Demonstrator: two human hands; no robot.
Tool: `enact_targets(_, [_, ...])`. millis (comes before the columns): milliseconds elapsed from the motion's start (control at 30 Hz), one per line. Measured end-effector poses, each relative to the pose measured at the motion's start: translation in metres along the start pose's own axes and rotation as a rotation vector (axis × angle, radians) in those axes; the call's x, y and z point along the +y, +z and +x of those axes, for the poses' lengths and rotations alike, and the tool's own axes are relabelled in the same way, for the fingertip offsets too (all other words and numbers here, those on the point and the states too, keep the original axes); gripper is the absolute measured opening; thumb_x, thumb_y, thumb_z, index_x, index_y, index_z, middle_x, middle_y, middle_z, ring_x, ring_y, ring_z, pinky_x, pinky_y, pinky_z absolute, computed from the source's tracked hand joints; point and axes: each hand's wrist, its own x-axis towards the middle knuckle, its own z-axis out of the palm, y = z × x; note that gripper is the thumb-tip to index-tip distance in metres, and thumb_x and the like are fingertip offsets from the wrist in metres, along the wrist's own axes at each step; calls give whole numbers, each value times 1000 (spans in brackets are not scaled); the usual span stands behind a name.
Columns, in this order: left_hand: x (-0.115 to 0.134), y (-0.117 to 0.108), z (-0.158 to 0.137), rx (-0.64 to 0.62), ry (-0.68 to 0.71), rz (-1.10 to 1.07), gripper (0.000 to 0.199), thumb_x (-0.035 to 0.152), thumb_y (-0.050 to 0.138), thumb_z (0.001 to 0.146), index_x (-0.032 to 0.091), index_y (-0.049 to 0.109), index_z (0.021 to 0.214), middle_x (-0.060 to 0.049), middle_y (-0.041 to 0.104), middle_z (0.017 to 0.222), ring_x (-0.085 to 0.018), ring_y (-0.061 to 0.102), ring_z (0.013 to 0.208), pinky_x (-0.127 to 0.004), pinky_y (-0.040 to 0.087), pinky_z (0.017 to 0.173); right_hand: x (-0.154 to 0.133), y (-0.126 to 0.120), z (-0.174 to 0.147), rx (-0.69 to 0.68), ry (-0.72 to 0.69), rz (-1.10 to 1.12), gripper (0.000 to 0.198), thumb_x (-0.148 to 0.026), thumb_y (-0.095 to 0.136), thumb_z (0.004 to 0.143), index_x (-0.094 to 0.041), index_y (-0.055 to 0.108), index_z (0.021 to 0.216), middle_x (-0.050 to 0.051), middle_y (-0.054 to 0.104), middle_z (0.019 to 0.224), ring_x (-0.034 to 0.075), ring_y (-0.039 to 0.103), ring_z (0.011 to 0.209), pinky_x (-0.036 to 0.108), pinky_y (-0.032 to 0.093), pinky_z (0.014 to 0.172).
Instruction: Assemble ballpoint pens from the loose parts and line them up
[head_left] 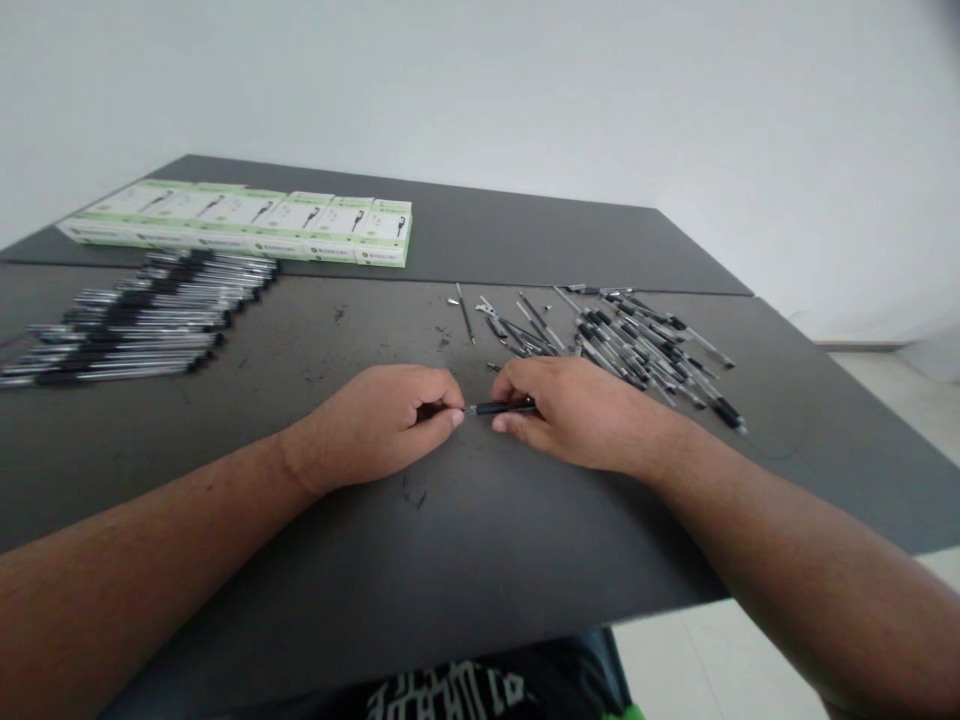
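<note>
A pen (495, 407) with a black grip lies level between my two hands, just above the dark table. My left hand (390, 415) is closed, thumb and forefinger pinching the pen's left end. Around the right part of the pen, the fingers of my right hand (566, 410) are closed, hiding that end. Just beyond my right hand lies a heap of loose clear-barrelled pens (637, 345) with black grips. Beside them are scattered thin pen parts (525, 325), with a single dark refill (466, 315) a little apart.
At the left, several pens (142, 315) lie side by side in a slanting row. Behind them stands a row of white and green boxes (307, 228) printed with a pen. Dark scraps (414, 493) dot the grey table (337, 580), whose near edge is close to my lap.
</note>
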Motion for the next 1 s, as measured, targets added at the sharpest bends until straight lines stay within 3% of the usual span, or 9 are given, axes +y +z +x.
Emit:
enact_targets(100, [0, 0, 0, 4, 10, 12, 17, 31, 58, 95, 23, 72, 89, 1, 75, 81, -16, 68, 76, -29, 42, 69, 0, 0, 0, -39, -38, -60, 18, -31, 59, 103, -19, 72, 106, 6, 77, 97, 21, 69, 91, 32, 46, 80])
enact_targets(233, [0, 0, 0, 6, 19, -4, 17, 31, 59, 95, 23, 72, 88, 2, 74, 81, -16, 67, 74, -29, 42, 68, 0, 0, 0, -29, -66, -37, 25, -31, 53, 107, -18, 73, 115, 9, 78, 107, 23, 70, 101, 34, 48, 89])
enact_targets(367, [-1, 1, 0, 8, 21, -4, 16, 30, 59, 95, 23, 72, 89, 2, 74, 81, -16, 67, 74, -29, 42, 68, -1, -1, 0, -2, -4, -20, 19, -30, 66, 99, -18, 72, 112, 6, 77, 101, 21, 70, 92, 32, 48, 81])
enact_targets(467, [-1, 1, 0, 6, 27, -3, 16, 31, 59, 96, 23, 72, 90, 1, 75, 82, -16, 67, 76, -29, 42, 69, -1, -2, 0, -47, -43, -74, 20, -29, 57, 104, -18, 74, 105, 7, 77, 98, 22, 69, 91, 33, 47, 80])
enact_targets(633, [-1, 0, 0, 4, 13, -6, 16, 31, 59, 95, 23, 72, 89, 2, 74, 80, -16, 66, 73, -29, 41, 68, -2, -1, 0, -7, -20, 7, 25, -31, 59, 104, -17, 71, 121, 8, 78, 109, 23, 71, 101, 33, 48, 88])
enact_targets(800, [-1, 1, 0, 11, 41, -3, 16, 30, 59, 95, 22, 72, 89, 2, 74, 81, -16, 67, 75, -28, 41, 68, -1, 0, 0, -22, -24, -38, 15, -30, 62, 102, -19, 72, 104, 5, 76, 96, 21, 69, 89, 32, 46, 79])
enact_targets(900, [-2, 2, -1, 9, 43, 0, 16, 30, 59, 96, 22, 72, 90, 2, 75, 82, -16, 67, 75, -28, 41, 69, 0, 1, 0, -34, -81, -42, 25, -29, 52, 107, -17, 74, 110, 8, 77, 103, 23, 70, 98, 34, 47, 87])
enact_targets(1000, [-3, 2, -1, 10, 30, -6, 17, 30, 59, 96, 22, 73, 90, 2, 75, 82, -16, 67, 75, -28, 41, 68, 0, 1, 0, 9, -25, 19, 23, -31, 60, 103, -17, 71, 119, 8, 78, 108, 23, 71, 99, 33, 48, 87])
